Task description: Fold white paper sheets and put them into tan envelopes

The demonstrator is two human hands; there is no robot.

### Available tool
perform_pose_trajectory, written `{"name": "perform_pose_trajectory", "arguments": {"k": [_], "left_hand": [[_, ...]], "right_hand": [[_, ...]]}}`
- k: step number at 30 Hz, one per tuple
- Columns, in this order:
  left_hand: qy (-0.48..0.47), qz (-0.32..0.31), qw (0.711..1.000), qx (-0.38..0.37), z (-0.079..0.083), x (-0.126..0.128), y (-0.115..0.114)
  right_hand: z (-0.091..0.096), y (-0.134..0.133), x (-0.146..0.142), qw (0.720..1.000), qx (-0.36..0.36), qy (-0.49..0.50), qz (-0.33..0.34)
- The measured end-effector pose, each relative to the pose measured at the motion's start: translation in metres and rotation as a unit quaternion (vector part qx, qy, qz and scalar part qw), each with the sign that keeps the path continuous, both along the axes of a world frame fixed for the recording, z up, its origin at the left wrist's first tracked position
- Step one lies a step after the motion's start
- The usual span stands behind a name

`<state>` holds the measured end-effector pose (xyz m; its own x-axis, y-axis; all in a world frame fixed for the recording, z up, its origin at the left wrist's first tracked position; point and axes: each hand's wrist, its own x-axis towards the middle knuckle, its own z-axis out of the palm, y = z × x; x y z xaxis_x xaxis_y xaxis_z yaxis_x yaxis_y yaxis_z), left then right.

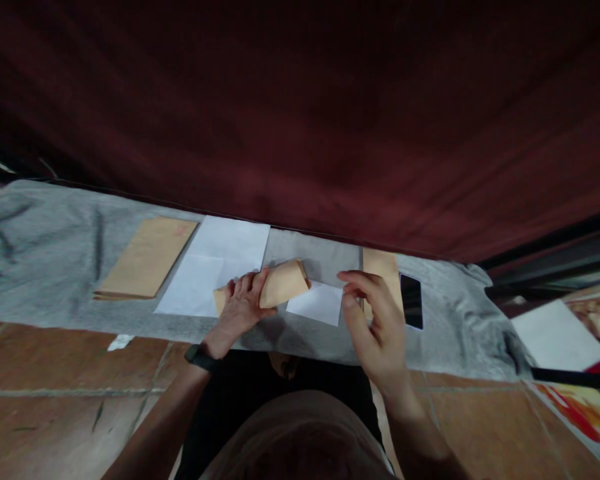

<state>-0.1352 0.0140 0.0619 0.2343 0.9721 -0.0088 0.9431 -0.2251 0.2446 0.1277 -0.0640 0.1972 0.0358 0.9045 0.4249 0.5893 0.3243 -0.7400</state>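
My left hand [243, 303] is closed around a brown envelope [283, 283], holding it above the grey cloth [55, 267]. A folded white paper [316, 303] lies just to the right of the envelope, partly under it. My right hand [375, 320] hovers beside that paper with its fingers loosely curled and apart, holding nothing. A larger white sheet [220, 263] lies flat behind my left hand.
A stack of brown envelopes [147, 257] lies at the left on the cloth. Another brown envelope [380, 267] and a black phone [411, 300] lie behind my right hand. A dark red curtain [300, 113] hangs beyond. White paper [555, 337] and colourful prints [580, 407] sit at the right.
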Motion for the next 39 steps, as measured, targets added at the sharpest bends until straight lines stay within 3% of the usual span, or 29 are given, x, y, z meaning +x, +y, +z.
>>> {"name": "perform_pose_trajectory", "arguments": {"k": [2, 4, 6, 8, 10, 15, 20, 25, 30, 34, 39], "left_hand": [[-0.009, -0.009, 1.000, 0.006, -0.001, -0.007, -0.003], [-0.007, -0.012, 1.000, 0.011, 0.000, -0.014, -0.008], [-0.003, -0.019, 1.000, 0.018, 0.000, -0.020, -0.015], [0.000, -0.028, 0.999, 0.029, -0.002, -0.026, -0.023], [0.003, -0.033, 0.999, 0.041, -0.005, -0.030, -0.030], [0.010, -0.024, 0.999, 0.044, -0.010, -0.035, -0.038], [0.025, -0.017, 0.998, 0.045, -0.011, -0.036, -0.038], [0.035, -0.010, 0.998, 0.052, -0.010, -0.034, -0.041], [0.020, -0.023, 0.998, 0.052, -0.009, -0.035, -0.041], [0.000, -0.039, 0.998, 0.058, -0.012, -0.036, -0.040], [-0.008, -0.057, 0.995, 0.078, -0.015, -0.037, -0.041]], "right_hand": [[-0.035, 0.014, 0.010, 0.994, -0.068, -0.042, -0.075], [-0.077, 0.022, 0.020, 0.966, -0.162, -0.134, -0.151], [-0.115, 0.025, 0.025, 0.933, -0.229, -0.208, -0.185], [-0.140, 0.025, 0.025, 0.911, -0.269, -0.247, -0.193], [-0.153, 0.024, 0.021, 0.900, -0.289, -0.260, -0.200], [-0.155, 0.034, 0.017, 0.898, -0.327, -0.214, -0.204], [-0.158, 0.038, 0.019, 0.913, -0.306, -0.183, -0.198], [-0.157, 0.029, 0.029, 0.955, -0.220, -0.067, -0.189], [-0.138, 0.027, 0.046, 0.976, -0.104, 0.115, -0.156], [-0.131, 0.027, 0.044, 0.970, -0.115, 0.162, -0.143], [-0.140, 0.027, 0.037, 0.962, -0.172, 0.186, -0.101]]}}
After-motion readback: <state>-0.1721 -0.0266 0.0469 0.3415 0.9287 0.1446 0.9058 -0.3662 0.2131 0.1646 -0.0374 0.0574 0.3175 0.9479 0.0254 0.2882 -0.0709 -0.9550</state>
